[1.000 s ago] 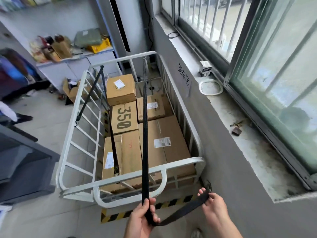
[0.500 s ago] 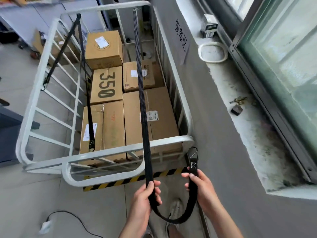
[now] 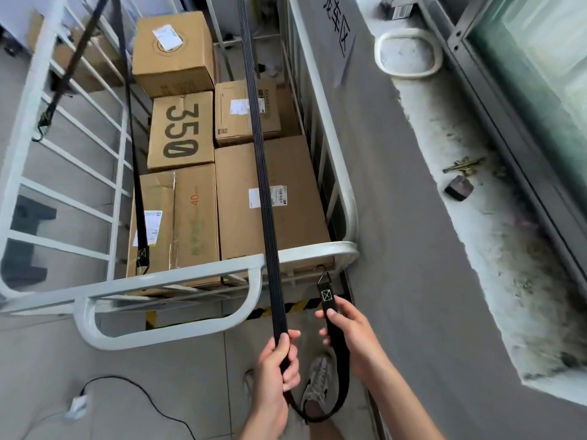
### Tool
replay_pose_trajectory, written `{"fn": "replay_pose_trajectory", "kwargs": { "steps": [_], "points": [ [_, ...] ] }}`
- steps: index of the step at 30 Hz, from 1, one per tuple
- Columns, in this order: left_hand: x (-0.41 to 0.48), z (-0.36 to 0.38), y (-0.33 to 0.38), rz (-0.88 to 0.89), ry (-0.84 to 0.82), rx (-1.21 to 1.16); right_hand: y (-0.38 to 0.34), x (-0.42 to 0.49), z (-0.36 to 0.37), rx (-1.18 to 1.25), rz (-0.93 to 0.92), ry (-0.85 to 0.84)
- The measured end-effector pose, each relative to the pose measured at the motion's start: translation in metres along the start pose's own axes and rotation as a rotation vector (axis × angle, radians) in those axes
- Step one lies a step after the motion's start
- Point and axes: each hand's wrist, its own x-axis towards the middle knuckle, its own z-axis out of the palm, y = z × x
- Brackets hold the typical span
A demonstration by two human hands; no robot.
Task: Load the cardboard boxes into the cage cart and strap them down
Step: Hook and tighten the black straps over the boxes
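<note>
The cage cart (image 3: 190,274) is holding the cardboard boxes (image 3: 301,214), packed low. The black strap (image 3: 254,122) running over them is likely handling limp and light. The left hand (image 3: 276,376) is gripping its length, and the right hand (image 3: 352,341) is pinching just below the stiff hook (image 3: 322,274).

I see a cage cart (image 3: 190,274) of white-painted metal tubing, smooth with a soft sheen. The cardboard boxes (image 3: 181,131) are matt brown and carry white paper labels (image 3: 167,36). The strap (image 3: 266,198) is black woven cloth, ribbed lengthwise. Its hook (image 3: 323,274) looks like bare metal wire, though it is small. The floor (image 3: 143,369) is smooth grey tile, the window sill (image 3: 508,249) rough and flaking.
</note>
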Motion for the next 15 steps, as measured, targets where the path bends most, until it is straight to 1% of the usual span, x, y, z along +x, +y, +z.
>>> {"fn": "replay_pose_trajectory", "kwargs": {
  "steps": [5, 15],
  "points": [
    [0.012, -0.003, -0.010, 0.011, 0.051, -0.031, 0.006, 0.023, 0.007, -0.021, 0.012, 0.003],
    [0.016, -0.001, 0.008, 0.021, 0.045, 0.034, 0.012, 0.024, 0.014, 0.020, 0.041, 0.004]
  ]
}}
